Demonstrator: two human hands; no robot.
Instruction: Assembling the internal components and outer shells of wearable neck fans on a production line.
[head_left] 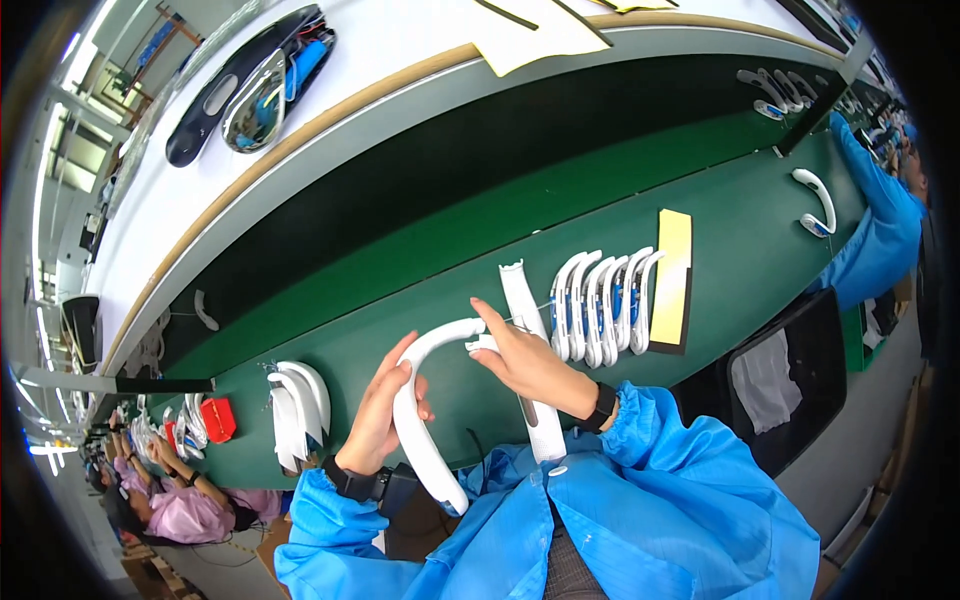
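Note:
A curved white plastic housing point(415, 420), arched like a hook, is held in front of my body over the table's near edge. My left hand point(380, 410) grips its outer curve, thumb and fingers on either side. At its upper end my right hand point(535, 365) pinches the tip, where a small white piece point(482, 343) shows by the fingers. A thin wire runs near these fingertips. Behind my right hand lies a long white strip-shaped part point(518, 290), partly covered by the hand. What the right palm hides I cannot make out.
Several curved white housings with blue parts point(600, 308) stand in a row beside a yellow sheet point(672, 275). More white shells point(300, 405) are stacked at left. A shelf edge point(300, 140) crosses above the green table point(430, 270). A black bin point(800, 370) stands at right; co-workers sit both sides.

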